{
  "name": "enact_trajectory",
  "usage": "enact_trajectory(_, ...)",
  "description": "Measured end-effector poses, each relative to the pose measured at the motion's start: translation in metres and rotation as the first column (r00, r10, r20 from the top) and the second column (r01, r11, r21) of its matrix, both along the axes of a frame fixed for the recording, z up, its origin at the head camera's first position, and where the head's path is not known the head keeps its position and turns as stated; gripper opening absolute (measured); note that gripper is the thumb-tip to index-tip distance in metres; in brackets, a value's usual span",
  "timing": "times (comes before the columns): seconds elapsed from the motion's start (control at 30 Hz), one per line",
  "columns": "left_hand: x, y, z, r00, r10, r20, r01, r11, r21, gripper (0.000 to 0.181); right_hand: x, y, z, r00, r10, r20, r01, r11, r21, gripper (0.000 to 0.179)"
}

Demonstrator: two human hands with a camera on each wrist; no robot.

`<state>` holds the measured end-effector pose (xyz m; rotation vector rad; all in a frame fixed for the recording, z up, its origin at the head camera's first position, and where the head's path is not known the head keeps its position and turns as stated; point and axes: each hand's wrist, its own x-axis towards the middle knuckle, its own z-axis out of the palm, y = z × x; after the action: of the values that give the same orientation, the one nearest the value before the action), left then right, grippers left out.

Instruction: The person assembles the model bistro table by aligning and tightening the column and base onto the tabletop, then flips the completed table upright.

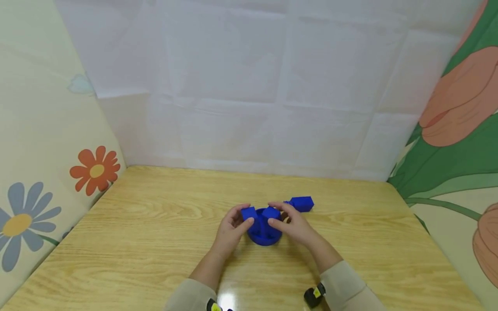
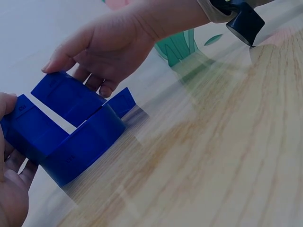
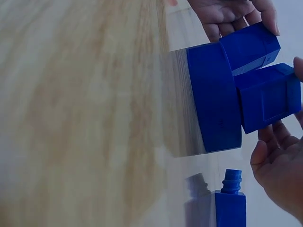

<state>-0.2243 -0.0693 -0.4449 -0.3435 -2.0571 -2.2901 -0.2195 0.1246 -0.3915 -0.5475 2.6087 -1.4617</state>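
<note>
A round blue tray [image 1: 264, 240] with inner dividers stands on the table. My left hand [image 1: 229, 233] grips a blue block [image 1: 249, 213] at the tray's left side, thumb on the near face. On the right, another blue block [image 1: 271, 213] is held between the thumb and fingers of my right hand [image 1: 297, 226]. Both blocks rise above the tray wall [image 3: 215, 99]; their lower ends are hidden inside it. Beyond the right hand lies a third blue piece [image 1: 302, 204], box-shaped with a threaded neck, like a small bottle.
The wooden table [image 1: 155, 242] reaches back to a white sheet [image 1: 233, 108]. Flowered cloth [image 1: 35, 129] hangs at both sides. A dark wrist camera [image 1: 313, 297] sits by the right sleeve.
</note>
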Motion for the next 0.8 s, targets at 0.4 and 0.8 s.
enact_trajectory(0.4,0.012,0.002,0.018,1.000,0.000,0.026,0.000,1.000,-0.010,0.036,-0.021,0.006,-0.028,0.987,-0.086,0.137,0.115,0.968,-0.224,0.050)
enact_trajectory(0.8,0.001,0.000,-0.001,1.000,0.000,-0.014,0.000,1.000,0.020,0.044,-0.013,0.015,-0.026,0.980,-0.058,0.191,0.131,0.909,-0.395,0.041)
